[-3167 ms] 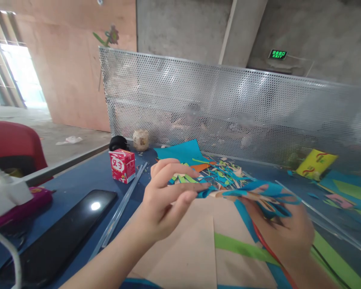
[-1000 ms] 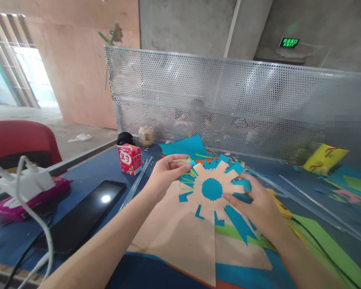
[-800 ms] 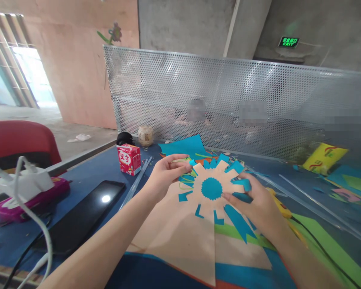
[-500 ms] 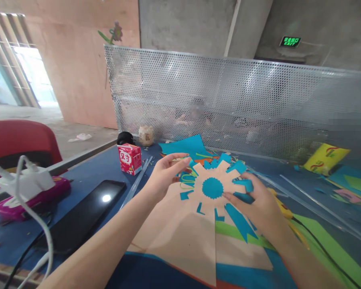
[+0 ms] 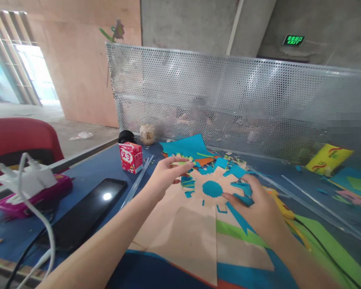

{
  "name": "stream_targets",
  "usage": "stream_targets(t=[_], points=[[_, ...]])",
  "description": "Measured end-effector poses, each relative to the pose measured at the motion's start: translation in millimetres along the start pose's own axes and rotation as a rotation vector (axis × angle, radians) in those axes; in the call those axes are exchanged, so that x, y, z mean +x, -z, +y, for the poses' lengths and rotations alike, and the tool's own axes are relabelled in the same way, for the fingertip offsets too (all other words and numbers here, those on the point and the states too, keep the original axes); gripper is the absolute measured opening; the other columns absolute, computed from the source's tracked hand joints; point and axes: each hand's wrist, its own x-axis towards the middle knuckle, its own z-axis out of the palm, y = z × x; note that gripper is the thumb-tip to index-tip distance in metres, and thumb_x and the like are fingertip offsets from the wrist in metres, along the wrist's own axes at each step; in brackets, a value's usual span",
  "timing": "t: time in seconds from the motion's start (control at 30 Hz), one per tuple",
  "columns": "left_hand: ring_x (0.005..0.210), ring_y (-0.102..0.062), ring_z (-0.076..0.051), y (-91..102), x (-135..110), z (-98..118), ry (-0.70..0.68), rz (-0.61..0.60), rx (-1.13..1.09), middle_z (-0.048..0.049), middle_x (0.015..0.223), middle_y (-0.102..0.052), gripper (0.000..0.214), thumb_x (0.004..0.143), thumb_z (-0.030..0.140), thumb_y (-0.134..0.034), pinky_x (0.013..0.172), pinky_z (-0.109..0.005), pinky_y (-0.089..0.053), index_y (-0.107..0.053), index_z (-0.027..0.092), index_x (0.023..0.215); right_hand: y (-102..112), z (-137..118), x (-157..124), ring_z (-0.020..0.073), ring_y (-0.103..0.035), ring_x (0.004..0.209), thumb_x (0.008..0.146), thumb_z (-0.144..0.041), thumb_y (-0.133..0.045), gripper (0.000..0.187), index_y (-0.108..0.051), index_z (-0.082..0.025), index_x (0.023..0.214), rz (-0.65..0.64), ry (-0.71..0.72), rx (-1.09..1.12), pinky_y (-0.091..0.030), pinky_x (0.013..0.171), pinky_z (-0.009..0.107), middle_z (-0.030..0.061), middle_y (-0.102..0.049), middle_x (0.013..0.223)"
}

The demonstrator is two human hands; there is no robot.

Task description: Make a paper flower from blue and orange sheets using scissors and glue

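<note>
A paper flower (image 5: 212,185), tan with blue petal tips and a round blue centre, lies tilted low over tan paper sheets (image 5: 186,237) on the blue table. My right hand (image 5: 258,208) presses on its right side, fingers curled over the blue petals. My left hand (image 5: 167,176) hovers at its upper left edge, fingers spread and slightly bent, holding nothing.
A red drink carton (image 5: 130,157), clear glue sticks (image 5: 136,181), a black phone (image 5: 84,212) and a white power adapter on a purple case (image 5: 33,188) lie to the left. Paper scraps (image 5: 216,160) lie behind, by a perforated metal screen (image 5: 228,100). A yellow glue gun (image 5: 281,206) is under my right wrist.
The flower, held up flat between both hands, has tipped down toward the table. My left hand has let go of its edge and opened.
</note>
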Motion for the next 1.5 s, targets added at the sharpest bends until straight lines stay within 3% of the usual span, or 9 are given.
stream_targets(t=[0.5,0.63,0.87,1.5], points=[[0.081,-0.061,-0.018,0.4,3,-4,-0.010,-0.002,0.043,-0.0070,0.089,-0.065,0.045,0.063,0.051,-0.065,0.060,-0.026,-0.041,-0.062,0.021,0.095,0,-3,2,0.0216,-0.063,0.072,0.070,-0.047,-0.057,0.035,-0.049,-0.021,0.093,-0.013,-0.047,0.064,-0.049,0.056,0.029,0.0064,-0.064,0.085],[0.083,-0.060,-0.017,0.0,3,-5,-0.086,-0.018,0.023,-0.0065,0.095,-0.065,0.042,0.067,0.049,-0.062,0.063,-0.025,-0.043,-0.060,0.022,0.100,2,-4,3,0.0210,-0.062,0.070,0.069,-0.046,-0.059,0.036,-0.049,-0.022,0.094,-0.042,-0.090,0.089,-0.049,0.057,0.029,0.0054,-0.064,0.083],[0.073,-0.060,-0.013,0.1,6,-7,-0.231,-0.098,-0.129,-0.0040,0.079,-0.065,0.037,0.068,0.032,-0.067,0.064,-0.023,-0.044,-0.059,0.017,0.101,3,-3,5,0.0211,-0.061,0.075,0.066,-0.043,-0.062,0.037,-0.049,-0.022,0.094,-0.046,-0.152,0.134,-0.049,0.064,0.032,0.0043,-0.062,0.085],[0.066,-0.059,-0.010,2.4,10,-8,-0.231,-0.102,-0.204,-0.0003,0.072,-0.064,0.036,0.064,0.027,-0.071,0.063,-0.022,-0.045,-0.060,0.016,0.096,5,-3,5,0.0189,-0.061,0.070,0.067,-0.044,-0.061,0.037,-0.049,-0.023,0.094,-0.060,-0.147,0.140,-0.049,0.059,0.030,0.0020,-0.063,0.082]])
